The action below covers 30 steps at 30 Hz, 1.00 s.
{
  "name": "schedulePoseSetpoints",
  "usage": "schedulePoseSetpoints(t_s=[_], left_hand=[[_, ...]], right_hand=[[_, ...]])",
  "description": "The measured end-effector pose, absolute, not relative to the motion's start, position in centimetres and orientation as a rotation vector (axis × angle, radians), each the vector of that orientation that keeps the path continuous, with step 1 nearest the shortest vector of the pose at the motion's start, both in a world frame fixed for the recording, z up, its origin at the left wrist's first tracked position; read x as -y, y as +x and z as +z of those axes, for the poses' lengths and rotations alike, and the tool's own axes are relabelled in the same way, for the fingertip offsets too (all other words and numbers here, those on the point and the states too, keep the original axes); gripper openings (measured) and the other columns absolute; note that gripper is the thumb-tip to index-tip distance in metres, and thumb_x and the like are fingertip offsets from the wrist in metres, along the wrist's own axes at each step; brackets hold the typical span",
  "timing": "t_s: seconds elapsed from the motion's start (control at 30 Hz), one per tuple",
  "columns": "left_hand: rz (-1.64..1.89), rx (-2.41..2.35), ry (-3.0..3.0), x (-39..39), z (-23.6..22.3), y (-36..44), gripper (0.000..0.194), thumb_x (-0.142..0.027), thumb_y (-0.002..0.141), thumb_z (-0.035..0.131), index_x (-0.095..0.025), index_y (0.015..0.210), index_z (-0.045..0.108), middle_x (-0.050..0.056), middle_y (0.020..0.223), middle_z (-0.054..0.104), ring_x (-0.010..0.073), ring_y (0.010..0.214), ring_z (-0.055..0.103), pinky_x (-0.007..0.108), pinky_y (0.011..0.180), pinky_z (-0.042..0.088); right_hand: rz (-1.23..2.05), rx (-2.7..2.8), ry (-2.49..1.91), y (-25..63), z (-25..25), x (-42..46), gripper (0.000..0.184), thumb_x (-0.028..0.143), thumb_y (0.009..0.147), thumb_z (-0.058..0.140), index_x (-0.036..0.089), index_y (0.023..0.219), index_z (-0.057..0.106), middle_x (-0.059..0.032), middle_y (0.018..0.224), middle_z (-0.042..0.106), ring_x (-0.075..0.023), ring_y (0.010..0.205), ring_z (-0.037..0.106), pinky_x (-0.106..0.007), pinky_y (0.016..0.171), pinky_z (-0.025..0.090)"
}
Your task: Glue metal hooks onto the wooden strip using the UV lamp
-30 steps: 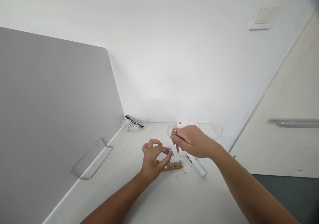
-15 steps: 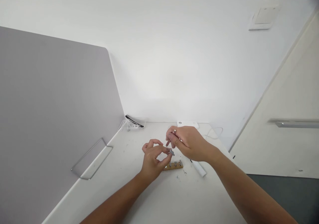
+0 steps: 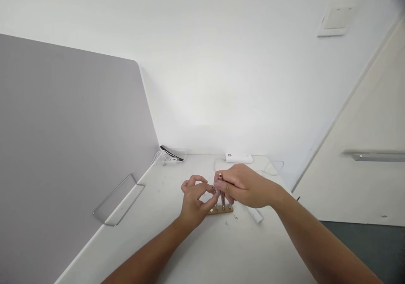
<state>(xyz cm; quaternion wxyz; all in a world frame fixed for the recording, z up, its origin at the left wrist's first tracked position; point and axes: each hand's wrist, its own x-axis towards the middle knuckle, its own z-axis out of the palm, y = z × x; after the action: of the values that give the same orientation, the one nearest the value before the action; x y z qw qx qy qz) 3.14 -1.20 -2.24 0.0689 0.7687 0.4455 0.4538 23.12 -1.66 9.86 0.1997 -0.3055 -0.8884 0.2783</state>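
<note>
My left hand (image 3: 193,200) is closed in a pinch of thumb and index finger, its other fingers curled. The small grey metal piece in that pinch is almost hidden at this moment. My right hand (image 3: 245,185) is wrapped around a slim, shiny metal rod-like tool (image 3: 222,199), held nearly upright with its rounded top above the thumb. The two hands meet at the fingertips. Below them lies a narrow wooden block (image 3: 212,212) with several small metal parts in a row. The tool's lower end lines up with the block's right part; whether it touches I cannot tell.
A white stick-like object (image 3: 255,216) lies right of the block. At the back wall are a white power bank-like box (image 3: 238,158), thin white cables and a black strip (image 3: 171,153). A grey panel (image 3: 69,149) with a wire loop (image 3: 129,199) borders the left side.
My right hand has lowered a little and turned the metal tool upright, its lower end now over the wooden block. My left hand has stayed almost in place.
</note>
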Motion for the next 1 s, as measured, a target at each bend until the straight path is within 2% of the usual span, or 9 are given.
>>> schedulePoseSetpoints(t_s=[0.13, 0.27, 0.37, 0.53, 0.7, 0.83, 0.93, 1.0], left_hand=[[1.356, -1.343, 2.298, 1.1, -2.5, 3.2, 0.016, -0.022, 0.087, 0.069, -0.025, 0.071, 0.068, -0.001, 0.072, 0.077, 0.0298, 0.108, 0.063, 0.049, 0.094, 0.03], [1.384, -1.35, 2.279, 1.0, -2.7, 3.2, 0.014, -0.02, 0.086, 0.071, -0.025, 0.073, 0.068, -0.001, 0.082, 0.081, 0.029, 0.106, 0.065, 0.05, 0.096, 0.029], [1.387, -1.36, 2.281, 1.0, -2.7, 3.2, 0.014, -0.019, 0.086, 0.07, -0.025, 0.073, 0.068, -0.001, 0.084, 0.082, 0.0286, 0.106, 0.065, 0.05, 0.096, 0.029], [1.386, -1.373, 2.297, 1.0, -2.8, 3.2, 0.015, -0.018, 0.085, 0.071, -0.025, 0.072, 0.067, -0.003, 0.081, 0.081, 0.0281, 0.106, 0.065, 0.049, 0.096, 0.028], [1.388, -1.374, 2.32, 1.1, -2.5, 3.2, 0.017, -0.019, 0.086, 0.071, -0.025, 0.07, 0.068, -0.004, 0.072, 0.077, 0.0269, 0.104, 0.065, 0.047, 0.093, 0.028], [1.351, -1.371, 2.324, 1.1, -2.3, 3.1, 0.02, -0.019, 0.087, 0.068, -0.024, 0.067, 0.067, -0.003, 0.068, 0.075, 0.0279, 0.107, 0.064, 0.047, 0.094, 0.03], [1.349, -1.378, 2.308, 1.2, -2.4, 3.1, 0.016, -0.021, 0.087, 0.069, -0.025, 0.072, 0.069, -0.002, 0.074, 0.077, 0.0285, 0.108, 0.064, 0.048, 0.096, 0.03], [1.358, -1.375, 2.299, 1.1, -2.5, 3.2, 0.014, -0.021, 0.087, 0.07, -0.025, 0.074, 0.069, -0.001, 0.08, 0.08, 0.0286, 0.107, 0.064, 0.049, 0.097, 0.029]], right_hand=[[0.54, 2.448, -0.851, 22.6, 9.1, 1.3, 0.034, 0.032, 0.11, 0.038, 0.021, 0.088, 0.061, 0.0, 0.082, 0.075, -0.0141, 0.069, 0.065, -0.028, 0.069, 0.045], [0.376, 2.334, -0.939, 23.0, 8.3, 0.4, 0.028, 0.031, 0.11, 0.037, 0.023, 0.103, 0.062, 0.0009, 0.084, 0.074, -0.0159, 0.076, 0.066, -0.028, 0.071, 0.044], [0.324, 2.316, -0.991, 23.6, 8.2, -0.1, 0.028, 0.031, 0.11, 0.037, 0.024, 0.102, 0.063, 0.0013, 0.085, 0.075, -0.0159, 0.076, 0.067, -0.029, 0.072, 0.044], [0.443, 2.441, -1.025, 24.3, 9.0, 0.1, 0.035, 0.032, 0.109, 0.039, 0.022, 0.083, 0.06, 0.0028, 0.076, 0.075, -0.0144, 0.065, 0.065, -0.028, 0.066, 0.044], [0.722, 2.533, -0.931, 23.8, 9.9, 1.5, 0.038, 0.032, 0.109, 0.04, 0.021, 0.077, 0.058, 0.0029, 0.064, 0.068, -0.013, 0.056, 0.061, -0.026, 0.058, 0.043], [0.727, 2.496, -0.858, 22.9, 9.9, 2.0, 0.041, 0.035, 0.11, 0.037, 0.021, 0.08, 0.06, 0.0008, 0.074, 0.073, -0.0138, 0.063, 0.064, -0.027, 0.063, 0.045], [0.634, 2.409, -0.869, 22.7, 9.3, 1.6, 0.04, 0.035, 0.111, 0.035, 0.021, 0.087, 0.063, -0.0006, 0.087, 0.076, -0.0147, 0.072, 0.066, -0.029, 0.071, 0.047], [0.548, 2.342, -0.943, 22.9, 8.9, 1.1, 0.038, 0.036, 0.111, 0.033, 0.022, 0.094, 0.064, -0.0005, 0.087, 0.075, -0.0157, 0.074, 0.067, -0.03, 0.072, 0.047]])
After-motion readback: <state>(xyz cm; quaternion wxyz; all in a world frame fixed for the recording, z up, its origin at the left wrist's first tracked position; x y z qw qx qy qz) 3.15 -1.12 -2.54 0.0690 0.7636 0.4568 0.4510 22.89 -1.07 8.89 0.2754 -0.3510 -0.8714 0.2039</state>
